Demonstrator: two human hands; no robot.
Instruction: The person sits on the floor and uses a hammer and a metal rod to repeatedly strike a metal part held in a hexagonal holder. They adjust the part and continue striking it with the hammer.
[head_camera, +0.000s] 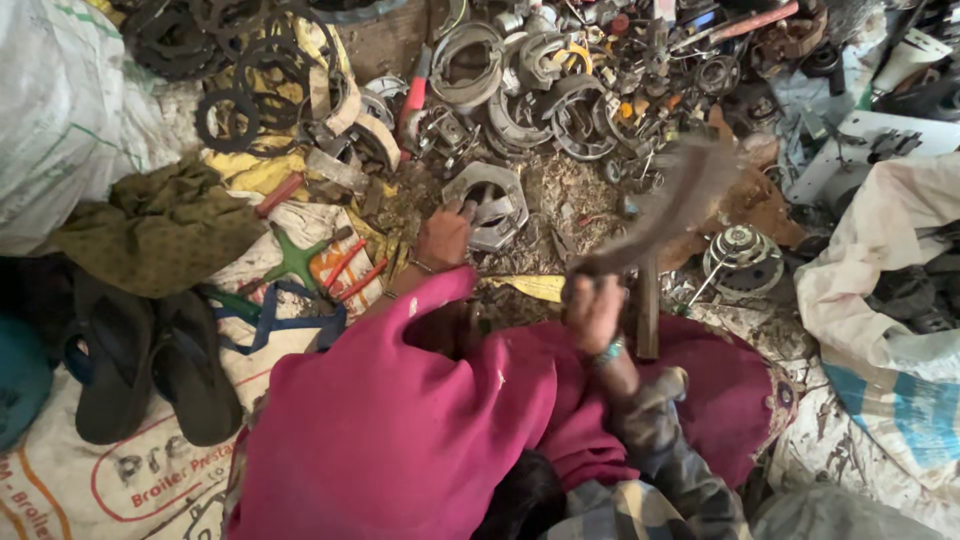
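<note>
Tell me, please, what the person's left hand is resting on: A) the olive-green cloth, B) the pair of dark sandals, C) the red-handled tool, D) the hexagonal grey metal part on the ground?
D: the left hand has its fingers on the edge of the hexagonal grey metal part, while the right hand holds a motion-blurred hammer raised above it.

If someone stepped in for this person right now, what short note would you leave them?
Left hand: fingers pressed on a grey metal ring part lying on the ground, steadying it.
Right hand: gripping a hammer, raised and blurred with motion.
Around: a scrap pile of rings and brake parts just beyond, a pair of sandals at the left.
Done: the part is set in place and held.
Left: it looks whole, so the striking is likely unfinished.
</note>
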